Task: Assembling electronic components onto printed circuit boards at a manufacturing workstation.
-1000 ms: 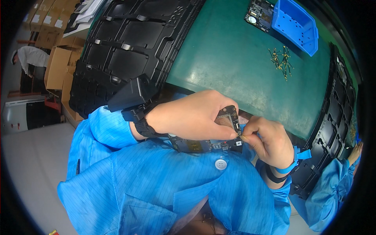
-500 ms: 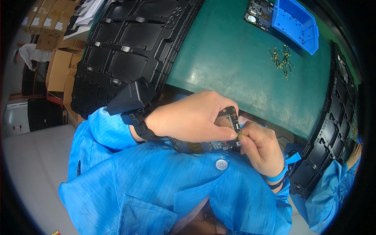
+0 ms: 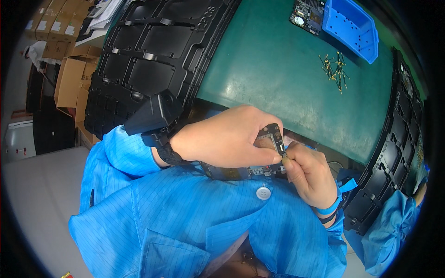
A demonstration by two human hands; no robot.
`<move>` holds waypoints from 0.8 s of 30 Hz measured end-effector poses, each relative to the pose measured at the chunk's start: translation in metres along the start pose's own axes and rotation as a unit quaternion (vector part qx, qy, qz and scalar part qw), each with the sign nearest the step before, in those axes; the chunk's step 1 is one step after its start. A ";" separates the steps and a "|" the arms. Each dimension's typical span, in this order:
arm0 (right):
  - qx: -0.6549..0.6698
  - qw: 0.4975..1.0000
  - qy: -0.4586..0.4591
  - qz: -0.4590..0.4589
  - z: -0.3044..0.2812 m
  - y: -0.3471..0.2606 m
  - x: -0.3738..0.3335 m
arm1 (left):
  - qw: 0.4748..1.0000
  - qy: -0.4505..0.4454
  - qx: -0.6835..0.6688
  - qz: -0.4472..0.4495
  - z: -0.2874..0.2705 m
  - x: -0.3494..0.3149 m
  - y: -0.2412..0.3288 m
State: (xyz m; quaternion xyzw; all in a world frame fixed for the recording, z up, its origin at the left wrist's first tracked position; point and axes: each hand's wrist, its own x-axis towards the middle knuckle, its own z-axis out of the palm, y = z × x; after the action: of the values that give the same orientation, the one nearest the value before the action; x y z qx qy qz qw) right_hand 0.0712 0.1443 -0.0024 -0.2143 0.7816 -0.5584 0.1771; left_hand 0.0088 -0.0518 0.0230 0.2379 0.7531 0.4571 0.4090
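My left hand (image 3: 227, 136) grips a dark circuit board (image 3: 222, 172), held close against my blue coat; the thumb lies along the cut-out near the board's right end. Much of the board is hidden under that hand. My right hand (image 3: 309, 173) is closed in a pinch at the board's right edge, thumb and forefinger together beside the left thumb tip. Whatever sits between those fingertips is too small or too covered to make out. On the green mat beyond lies a loose bunch of short black cables with gold ends (image 3: 334, 72).
Black moulded trays (image 3: 153, 41) stand on the left, and another black tray (image 3: 378, 171) on the right. A blue bin (image 3: 352, 30) and a second circuit board (image 3: 308, 15) are at the far right of the green mat (image 3: 273, 60). A co-worker's blue sleeve (image 3: 389, 234) shows at right.
My hands and the board hold nearly the same pose. The co-worker's hand at right has shifted mostly behind the sleeve, and a person in the far left background has moved.
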 end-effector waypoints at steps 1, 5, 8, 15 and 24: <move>-0.002 1.000 0.000 -0.002 0.000 0.000 0.000 | 1.000 0.002 -0.003 0.000 0.001 0.000 -0.001; -0.012 1.000 -0.004 -0.003 -0.001 -0.003 0.000 | 1.000 -0.001 -0.009 -0.010 0.001 -0.001 0.001; -0.025 1.000 -0.001 -0.018 0.000 -0.001 0.001 | 1.000 0.005 -0.018 -0.008 0.002 -0.001 -0.001; -0.025 0.999 0.003 -0.028 -0.001 -0.003 0.003 | 0.999 0.012 -0.034 0.000 0.003 -0.001 -0.002; 0.002 1.000 -0.001 -0.008 0.000 -0.001 0.002 | 0.999 0.010 -0.026 -0.017 0.000 0.000 0.002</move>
State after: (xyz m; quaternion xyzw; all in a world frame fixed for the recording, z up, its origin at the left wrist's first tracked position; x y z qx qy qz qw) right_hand 0.0702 0.1429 -0.0019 -0.2208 0.7787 -0.5610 0.1737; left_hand 0.0094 -0.0510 0.0249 0.2100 0.7487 0.4720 0.4154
